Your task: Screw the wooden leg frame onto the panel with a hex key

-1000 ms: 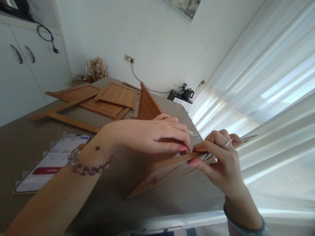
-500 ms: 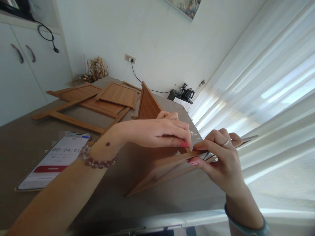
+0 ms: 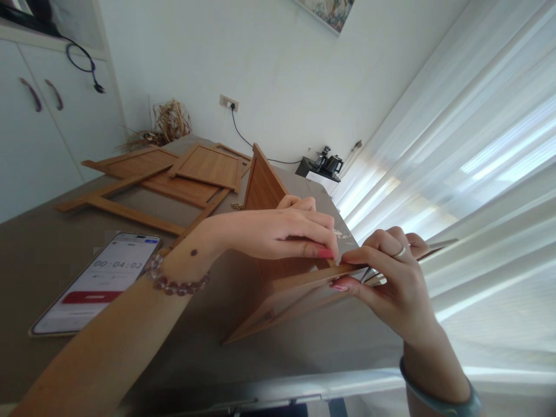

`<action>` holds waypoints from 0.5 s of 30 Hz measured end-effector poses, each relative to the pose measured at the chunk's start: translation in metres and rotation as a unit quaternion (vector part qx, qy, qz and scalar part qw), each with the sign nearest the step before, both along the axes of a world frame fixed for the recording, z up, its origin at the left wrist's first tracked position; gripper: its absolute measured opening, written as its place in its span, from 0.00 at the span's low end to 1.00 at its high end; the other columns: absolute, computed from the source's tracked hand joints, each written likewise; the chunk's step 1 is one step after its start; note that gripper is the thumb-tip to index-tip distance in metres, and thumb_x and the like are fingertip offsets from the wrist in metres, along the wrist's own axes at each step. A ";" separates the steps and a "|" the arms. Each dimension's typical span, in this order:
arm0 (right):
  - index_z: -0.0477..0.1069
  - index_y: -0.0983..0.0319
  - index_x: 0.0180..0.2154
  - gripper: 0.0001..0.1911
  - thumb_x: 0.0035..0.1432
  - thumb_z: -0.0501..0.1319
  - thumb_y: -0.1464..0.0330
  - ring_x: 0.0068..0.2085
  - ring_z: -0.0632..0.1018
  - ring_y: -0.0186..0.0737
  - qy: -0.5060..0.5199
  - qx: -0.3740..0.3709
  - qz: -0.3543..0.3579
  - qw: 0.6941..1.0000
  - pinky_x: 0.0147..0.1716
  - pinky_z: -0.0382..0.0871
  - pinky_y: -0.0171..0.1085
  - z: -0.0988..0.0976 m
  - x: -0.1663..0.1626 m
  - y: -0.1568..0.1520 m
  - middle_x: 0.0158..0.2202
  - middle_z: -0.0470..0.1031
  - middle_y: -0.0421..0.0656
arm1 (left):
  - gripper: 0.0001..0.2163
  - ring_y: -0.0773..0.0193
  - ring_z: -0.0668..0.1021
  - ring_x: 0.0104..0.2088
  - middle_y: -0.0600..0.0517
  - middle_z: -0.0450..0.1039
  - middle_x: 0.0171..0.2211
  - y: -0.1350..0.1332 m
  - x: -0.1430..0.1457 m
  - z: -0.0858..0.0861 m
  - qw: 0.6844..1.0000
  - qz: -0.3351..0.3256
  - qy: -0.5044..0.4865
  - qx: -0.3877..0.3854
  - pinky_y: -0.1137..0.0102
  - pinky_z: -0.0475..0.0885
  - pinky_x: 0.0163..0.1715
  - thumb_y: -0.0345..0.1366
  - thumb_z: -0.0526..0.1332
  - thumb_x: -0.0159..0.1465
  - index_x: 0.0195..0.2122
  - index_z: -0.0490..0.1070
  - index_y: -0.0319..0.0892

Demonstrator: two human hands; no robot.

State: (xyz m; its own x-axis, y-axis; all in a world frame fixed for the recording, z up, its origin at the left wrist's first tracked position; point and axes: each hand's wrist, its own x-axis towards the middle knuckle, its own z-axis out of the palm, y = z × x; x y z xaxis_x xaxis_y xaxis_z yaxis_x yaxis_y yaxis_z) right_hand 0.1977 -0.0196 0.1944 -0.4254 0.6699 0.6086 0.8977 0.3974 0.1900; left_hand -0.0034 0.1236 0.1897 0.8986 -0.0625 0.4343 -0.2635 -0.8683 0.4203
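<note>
My right hand (image 3: 393,284) is closed round the raised end of a thin wooden panel (image 3: 282,307) that slopes down to the grey table (image 3: 208,359). My left hand (image 3: 278,234) is curled over the top edge of the same panel, fingertips pinched at the corner where it meets an upright wooden panel (image 3: 263,188). What the fingertips press, if anything, is hidden. A bead bracelet sits on the left wrist, a ring on a right finger.
A phone (image 3: 95,284) showing a running timer lies at the left of the table. Several flat wooden panels and frame pieces (image 3: 174,176) lie further back. White cabinets stand at the left, a curtain fills the right, and a kettle set (image 3: 325,162) is beyond the table.
The hands have barely shifted. The view has drifted slightly, so the phone and the upright panel sit a little differently. The timer has advanced.
</note>
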 end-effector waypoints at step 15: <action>0.72 0.56 0.34 0.11 0.58 0.64 0.56 0.33 0.65 0.37 0.003 -0.012 0.009 1.000 0.37 0.51 0.42 0.001 -0.001 0.000 0.28 0.66 0.38 | 0.16 0.60 0.63 0.42 0.52 0.71 0.39 -0.002 0.002 0.000 1.000 0.006 0.008 -0.002 0.64 0.52 0.50 0.42 0.47 0.73 0.41 0.75 0.48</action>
